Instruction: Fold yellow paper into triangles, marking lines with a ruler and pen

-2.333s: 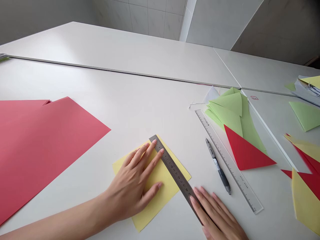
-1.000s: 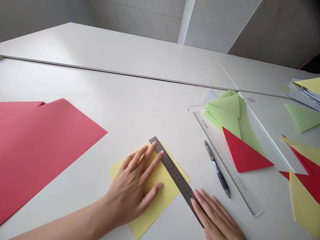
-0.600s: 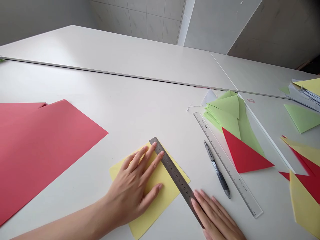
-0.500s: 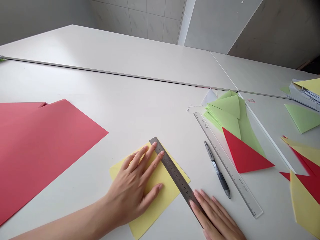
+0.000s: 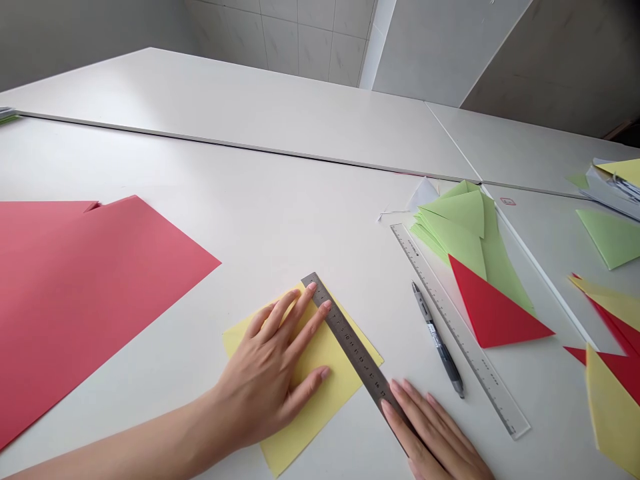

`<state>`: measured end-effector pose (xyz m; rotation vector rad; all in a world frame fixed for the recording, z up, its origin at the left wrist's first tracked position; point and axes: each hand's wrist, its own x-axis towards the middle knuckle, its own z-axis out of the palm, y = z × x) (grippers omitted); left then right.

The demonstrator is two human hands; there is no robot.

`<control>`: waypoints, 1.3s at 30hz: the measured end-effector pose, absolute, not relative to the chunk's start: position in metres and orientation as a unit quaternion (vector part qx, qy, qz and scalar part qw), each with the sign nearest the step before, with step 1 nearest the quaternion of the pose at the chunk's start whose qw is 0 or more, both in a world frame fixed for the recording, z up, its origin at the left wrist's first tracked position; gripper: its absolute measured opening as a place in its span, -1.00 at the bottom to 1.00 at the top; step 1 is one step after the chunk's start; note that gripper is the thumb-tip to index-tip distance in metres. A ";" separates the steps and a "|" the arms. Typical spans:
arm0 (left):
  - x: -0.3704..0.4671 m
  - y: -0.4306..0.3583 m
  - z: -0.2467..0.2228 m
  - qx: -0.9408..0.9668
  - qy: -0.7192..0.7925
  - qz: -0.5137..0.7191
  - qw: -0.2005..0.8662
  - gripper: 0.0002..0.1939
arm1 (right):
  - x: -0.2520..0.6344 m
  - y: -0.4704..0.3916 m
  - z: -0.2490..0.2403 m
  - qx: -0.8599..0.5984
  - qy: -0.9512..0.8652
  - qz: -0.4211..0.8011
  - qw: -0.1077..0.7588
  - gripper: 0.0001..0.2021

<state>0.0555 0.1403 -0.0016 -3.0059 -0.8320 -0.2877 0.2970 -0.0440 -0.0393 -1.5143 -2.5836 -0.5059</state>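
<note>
A steel ruler (image 5: 357, 353) lies slantwise across a square of yellow paper (image 5: 330, 373), near its right edge. My left hand (image 5: 273, 377) rests palm down on the paper with its fingers spread. Two of its fingertips press on the ruler's upper end. At the lower end, my right hand (image 5: 433, 430) has its fingers along both sides of the ruler, holding it; the ruler's tail is hidden beneath this hand. A black and grey pen (image 5: 437, 343) and a clear plastic ruler (image 5: 460, 333) lie to the right of the steel ruler.
Large red paper (image 5: 100, 287) covers the left of the white table (image 5: 260, 207). Folded light-green papers (image 5: 455, 220) and a red paper triangle (image 5: 493, 310) lie at the right. Farther right are more yellow (image 5: 613, 413), red and green pieces and a paper stack (image 5: 613, 190).
The whole view has shifted slightly, so things appear a little farther right. Both hands keep their places on the steel ruler and the yellow paper.
</note>
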 end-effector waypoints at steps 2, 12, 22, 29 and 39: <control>0.056 0.140 -0.002 -0.959 -0.267 -0.089 0.001 -0.29 | 0.297 -0.044 -0.038 -0.502 -0.848 -0.161 0.058 -0.52; 0.056 0.141 -0.003 -0.959 -0.268 -0.096 -0.001 -0.30 | 0.300 -0.045 -0.037 -0.497 -0.853 -0.149 0.052 -0.44; 0.056 0.140 -0.002 -0.958 -0.266 -0.106 -0.003 -0.31 | 0.306 -0.042 -0.032 -0.505 -0.850 -0.135 0.069 -0.53; 0.056 0.141 -0.003 -0.959 -0.266 -0.099 -0.001 -0.30 | 0.306 -0.043 -0.032 -0.515 -0.845 -0.112 0.087 -0.54; 0.055 0.140 -0.004 -0.958 -0.270 -0.093 0.005 -0.29 | 0.306 -0.043 -0.032 -0.508 -0.850 -0.126 0.064 -0.52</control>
